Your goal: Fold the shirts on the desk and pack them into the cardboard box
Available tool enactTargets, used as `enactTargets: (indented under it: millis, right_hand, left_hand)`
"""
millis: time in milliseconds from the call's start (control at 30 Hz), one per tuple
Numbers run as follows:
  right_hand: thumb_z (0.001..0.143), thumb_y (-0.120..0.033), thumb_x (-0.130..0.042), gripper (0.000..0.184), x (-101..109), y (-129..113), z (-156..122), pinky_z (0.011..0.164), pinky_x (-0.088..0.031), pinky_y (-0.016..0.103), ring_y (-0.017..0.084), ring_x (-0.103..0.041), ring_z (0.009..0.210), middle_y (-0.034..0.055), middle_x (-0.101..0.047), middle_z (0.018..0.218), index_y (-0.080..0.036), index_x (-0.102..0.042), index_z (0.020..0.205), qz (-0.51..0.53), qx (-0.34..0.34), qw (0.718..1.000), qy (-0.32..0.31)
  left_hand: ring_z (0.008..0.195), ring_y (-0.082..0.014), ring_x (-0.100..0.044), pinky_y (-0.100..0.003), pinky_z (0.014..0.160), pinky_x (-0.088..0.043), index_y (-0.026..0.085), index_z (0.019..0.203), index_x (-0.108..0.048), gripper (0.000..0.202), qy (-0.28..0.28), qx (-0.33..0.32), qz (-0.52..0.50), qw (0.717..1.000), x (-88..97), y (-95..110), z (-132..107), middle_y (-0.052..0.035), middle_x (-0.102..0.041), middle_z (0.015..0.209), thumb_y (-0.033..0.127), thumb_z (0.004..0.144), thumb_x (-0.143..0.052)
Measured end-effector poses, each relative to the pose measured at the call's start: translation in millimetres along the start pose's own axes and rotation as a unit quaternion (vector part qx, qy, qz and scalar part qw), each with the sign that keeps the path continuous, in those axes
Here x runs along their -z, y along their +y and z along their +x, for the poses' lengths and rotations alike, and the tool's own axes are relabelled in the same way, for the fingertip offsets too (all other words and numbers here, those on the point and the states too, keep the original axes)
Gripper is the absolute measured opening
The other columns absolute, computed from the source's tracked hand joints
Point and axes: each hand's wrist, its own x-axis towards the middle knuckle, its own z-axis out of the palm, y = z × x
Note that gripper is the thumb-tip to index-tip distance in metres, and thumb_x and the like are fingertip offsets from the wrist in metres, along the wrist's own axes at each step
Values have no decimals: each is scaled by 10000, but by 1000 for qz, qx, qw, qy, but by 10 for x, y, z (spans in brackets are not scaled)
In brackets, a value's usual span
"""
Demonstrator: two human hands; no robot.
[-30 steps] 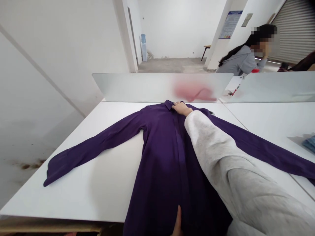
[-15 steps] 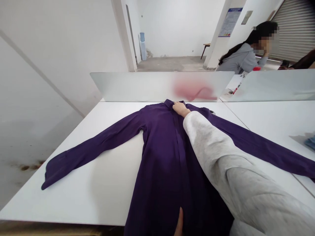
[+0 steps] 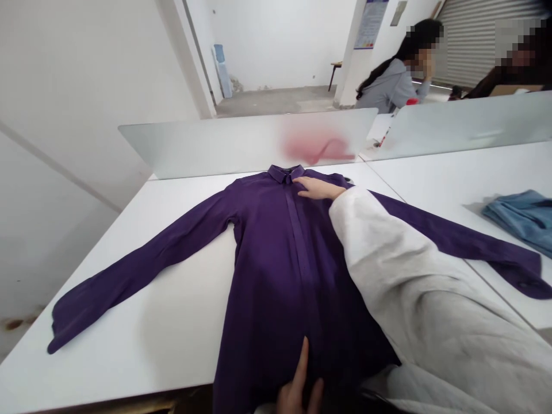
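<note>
A dark purple long-sleeved shirt lies flat and face up on a white table, its sleeves spread to both sides. My right hand rests flat on the chest just below the collar, to the right of the placket. A grey sleeve covers my right arm, which hides the shirt's right side. At the bottom edge of the view, my left hand touches the lower front of the shirt, fingers pointing up. Neither hand grips the cloth.
A frosted divider panel stands along the table's far edge. Folded blue denim lies on the adjoining white table at right. Beyond the panel, a seated person in a grey top and another person are present.
The view has turned left and up, bringing more of the blue denim in. My left hand has risen further into view. My right hand stays on the chest near the collar.
</note>
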Motion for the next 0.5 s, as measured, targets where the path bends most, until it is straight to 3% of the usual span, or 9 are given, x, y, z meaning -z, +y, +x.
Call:
enactTargets:
  millis: [100,167,233,300,400,500]
  right_hand:
    - [915,-313,-465,496,197,-213,-833,1083,-335,363,214,-448,1287,95,-468,1409,-180,-421,1391,33,74,997,-7]
    - [940,-357,-412,472,267,-415,-1423,1082,-345,367,202,-446,1293,67,-470,1409,-229,-424,1395,46,83,996,-1]
    - [956,-366,-379,442,245,-616,-1959,1070,-366,361,192,-462,1280,58,-479,1402,-250,-451,1376,59,81,995,-1]
    - [958,-354,-380,410,128,-772,-2423,1037,-403,369,202,-502,1239,75,-506,1373,-242,-498,1334,73,63,995,13]
    - [949,-354,-396,382,-140,-897,-3051,887,-495,369,213,-633,999,114,-638,1143,-193,-556,1256,109,-60,989,84]
    - [952,-416,-365,436,-410,-955,-3668,658,-523,316,184,-639,642,61,-673,765,-153,-535,1255,197,-249,937,148]
  left_hand:
    - [637,-124,-585,-195,654,-474,128,1474,-289,735,22,9,21,999,-45,-119,25,-8,-615,707,573,901,-407]
    - [532,-107,-500,-187,568,-436,117,1486,-244,752,33,4,12,999,-53,-125,9,34,-521,607,574,908,-394]
    - [557,-115,-522,-196,591,-451,119,1502,-175,783,35,-7,-21,999,-59,-89,8,38,-523,608,571,905,-404]
    - [712,-145,-615,-234,733,-496,133,1514,-85,844,22,-22,-67,997,-73,-42,33,7,-609,696,571,887,-444]
    - [922,-177,-650,-303,917,-475,160,1515,12,943,13,-39,-110,993,-106,-7,69,-33,-685,844,563,847,-518]
    - [711,-152,-647,-271,779,-523,172,1518,-62,894,66,-38,-66,995,-69,-17,18,15,-652,692,546,847,-519]
